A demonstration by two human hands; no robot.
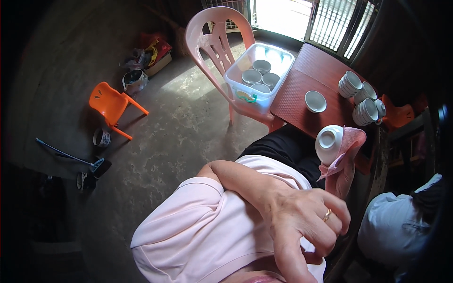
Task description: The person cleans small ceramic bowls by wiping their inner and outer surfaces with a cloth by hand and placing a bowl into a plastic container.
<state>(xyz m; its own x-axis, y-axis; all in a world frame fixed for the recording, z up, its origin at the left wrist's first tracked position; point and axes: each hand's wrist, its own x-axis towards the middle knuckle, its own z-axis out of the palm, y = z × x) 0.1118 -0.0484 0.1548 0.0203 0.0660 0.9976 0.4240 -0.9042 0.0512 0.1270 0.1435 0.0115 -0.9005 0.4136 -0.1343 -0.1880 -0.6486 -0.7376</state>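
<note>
My right hand point(343, 181) is closed around a pink cloth point(353, 141) and a white bowl point(329, 143), which is tilted so that its foot ring shows. The cloth wraps the bowl's right side and hangs below it. Close to the camera, my left hand point(306, 221) is raised with a gold ring on one finger. Its fingers are loosely bent and apart, and nothing shows in them; some fingertips are hidden. A single bowl point(315, 101) stands on the red-brown table point(302, 70), with stacked bowls point(365, 99) farther right.
A clear plastic bin point(259, 94) holding several bowls rests on a pink plastic chair point(222, 42) left of the table. Small orange chairs point(111, 106) stand on the floor, one at left, one behind the table. A broom point(71, 155) and bags point(137, 80) lie left. A light-coloured bundle point(391, 221) sits right.
</note>
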